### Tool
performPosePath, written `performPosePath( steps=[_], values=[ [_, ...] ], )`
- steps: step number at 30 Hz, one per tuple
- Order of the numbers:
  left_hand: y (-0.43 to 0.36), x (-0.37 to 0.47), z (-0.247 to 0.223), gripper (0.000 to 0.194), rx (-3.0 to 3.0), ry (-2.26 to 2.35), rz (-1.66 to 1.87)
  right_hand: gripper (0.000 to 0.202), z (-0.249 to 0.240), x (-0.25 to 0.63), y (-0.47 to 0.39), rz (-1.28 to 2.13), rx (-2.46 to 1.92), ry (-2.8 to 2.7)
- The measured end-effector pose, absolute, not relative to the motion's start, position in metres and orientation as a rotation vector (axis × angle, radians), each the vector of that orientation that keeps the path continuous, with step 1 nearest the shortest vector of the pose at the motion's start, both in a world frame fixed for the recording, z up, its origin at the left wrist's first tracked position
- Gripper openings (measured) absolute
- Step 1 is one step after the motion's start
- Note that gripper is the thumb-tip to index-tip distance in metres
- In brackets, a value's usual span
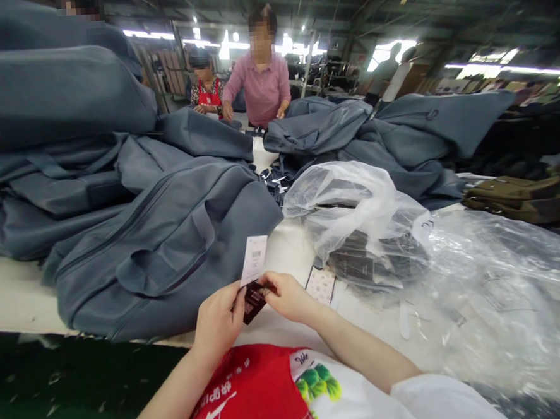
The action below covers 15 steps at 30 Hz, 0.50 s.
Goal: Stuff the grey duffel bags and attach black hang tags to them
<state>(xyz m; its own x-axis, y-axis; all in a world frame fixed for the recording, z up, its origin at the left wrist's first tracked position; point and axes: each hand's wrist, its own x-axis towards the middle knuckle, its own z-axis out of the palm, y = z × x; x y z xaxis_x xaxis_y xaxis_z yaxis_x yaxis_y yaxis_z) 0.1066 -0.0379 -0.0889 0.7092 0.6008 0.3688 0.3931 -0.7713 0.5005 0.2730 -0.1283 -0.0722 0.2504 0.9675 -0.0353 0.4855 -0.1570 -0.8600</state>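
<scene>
Our left hand [219,319] pinches a small dark rectangular card tag [253,301] together with a white paper barcode tag [254,259] standing up from it; our right hand [288,295] grips the dark tag's far end. Both hover above the white table [14,295], near a grey fabric bag [164,254] on the left and a clear plastic bag [357,224] on the right.

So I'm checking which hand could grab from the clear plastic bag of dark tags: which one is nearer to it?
Right. The right hand sits just left of the plastic bag, pinching the dark tag; the left hand is farther left, on the tag's other side.
</scene>
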Motion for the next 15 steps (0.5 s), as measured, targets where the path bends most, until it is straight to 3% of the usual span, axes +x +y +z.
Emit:
performPosePath(
  steps=[7,15],
  values=[
    [-0.008,0.106,-0.056,0.026,2.417,0.669,0.587,0.02,-0.042,0.295,-0.133,0.63,-1.895,-1.803],
    [0.005,0.106,-0.026,0.021,2.422,0.529,-0.084,0.019,-0.023,0.3,-0.128,0.276,-1.762,-2.525]
  ],
)
